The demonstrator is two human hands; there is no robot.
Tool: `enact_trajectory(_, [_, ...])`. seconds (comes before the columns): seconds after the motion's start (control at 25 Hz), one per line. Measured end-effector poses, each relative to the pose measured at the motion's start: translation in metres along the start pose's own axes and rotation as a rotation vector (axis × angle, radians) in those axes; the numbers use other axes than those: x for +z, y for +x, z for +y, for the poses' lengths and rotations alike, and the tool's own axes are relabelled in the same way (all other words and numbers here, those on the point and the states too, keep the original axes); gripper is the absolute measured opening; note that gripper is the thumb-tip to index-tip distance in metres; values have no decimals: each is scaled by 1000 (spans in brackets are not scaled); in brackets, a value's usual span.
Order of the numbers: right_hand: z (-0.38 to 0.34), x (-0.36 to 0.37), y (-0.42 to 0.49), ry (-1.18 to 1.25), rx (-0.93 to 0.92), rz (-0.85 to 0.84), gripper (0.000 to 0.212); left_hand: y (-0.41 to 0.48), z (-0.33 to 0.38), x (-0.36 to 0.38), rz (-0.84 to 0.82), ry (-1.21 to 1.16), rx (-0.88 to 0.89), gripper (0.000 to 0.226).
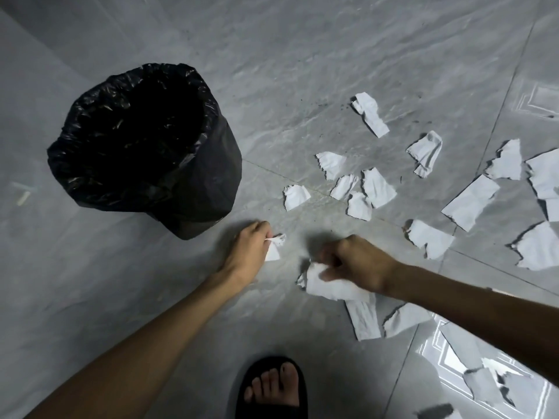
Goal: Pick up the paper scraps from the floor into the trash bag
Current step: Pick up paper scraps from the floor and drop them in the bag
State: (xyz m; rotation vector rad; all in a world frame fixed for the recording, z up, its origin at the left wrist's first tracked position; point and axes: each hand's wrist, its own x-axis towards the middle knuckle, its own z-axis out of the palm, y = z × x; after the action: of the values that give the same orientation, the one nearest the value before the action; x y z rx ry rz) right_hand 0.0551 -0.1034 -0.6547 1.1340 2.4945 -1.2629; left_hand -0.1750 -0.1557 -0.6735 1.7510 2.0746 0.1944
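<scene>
Scraps of torn white paper lie scattered over the grey tiled floor point(302, 55), mostly in the right half of the frame. One long strip point(370, 114) at upper right runs on a diagonal from upper left to lower right; a rectangular piece point(470, 202) further right slants the other way, its long axis rising to the upper right. A small cluster point(360, 189) sits at centre right, and a lone piece point(295, 196) lies just left of it, near the bin.

The trash bag point(145, 134), black and glossy, lines an upright bin at upper left, its mouth open toward the camera and its rim folded over the outside.

The left hand point(248, 251), at centre, just below and right of the bin, has its grip closed in a pinch on a small scrap point(274, 246), which hangs to the right of the fingers with its torn tip pointing up.

The right hand point(354, 267), to the right of the left, is blurred; its grip is curled nearly closed over a crumpled larger piece point(325, 287) that spreads out below and left of the knuckles. Whether that piece is lifted off the floor or still resting there cannot be told. Two more strips point(364, 320) lie under the right forearm.

A foot in a black sandal point(272, 388) stands at bottom centre.
</scene>
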Motion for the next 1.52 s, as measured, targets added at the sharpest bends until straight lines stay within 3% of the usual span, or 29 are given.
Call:
enact_trajectory(0.12, [-7, 23, 11, -349, -12, -36, 21, 0, 11, -11, 63, -181, -79, 9])
enact_trajectory(0.24, [-6, 24, 18, -403, 21, -24, 23, -2, 34, -34, 69, -283, -95, 7])
enact_trajectory(0.32, [-6, 8, 21, -187, 72, 53, 23, -4, 55, -62, 87, -350, -38, 7])
enact_trajectory(0.44, [-15, -39, 28, 365, 182, 287, 8, -7, 87, -119, 194, -489, 82, 7])
enact_trajectory(0.6, [-58, -103, 39, 824, 107, 522, 27, -1, 84, -205, 513, -493, 222, 5])
enact_trajectory(0.76, [-126, -154, 58, 951, -136, 653, 38, 20, 20, -235, 633, -338, -12, 11])
enact_trajectory(0.92, [-198, -176, 96, 914, -368, 685, 31, 37, -45, -225, 408, -184, -294, 15])
enact_trajectory(1.0, [-220, -172, 117, 899, -386, 671, 29, 38, -61, -222, 285, -146, -347, 32])
enact_trajectory(1.12, [-231, -157, 143, 677, -294, 523, 20, 29, -64, -225, 400, -152, -363, 39])
enact_trajectory(1.24, [-219, -150, 147, 626, -131, 298, 25, 12, -44, -231, 546, -225, -257, 43])
enact_trajectory(1.4, [-172, -165, 124, 767, -193, 481, 19, 3, 14, -229, 585, -308, -35, 32])
enact_trajectory(1.52, [-88, -147, 84, 368, -58, 473, 11, 12, 60, -203, 450, -323, 171, 27])
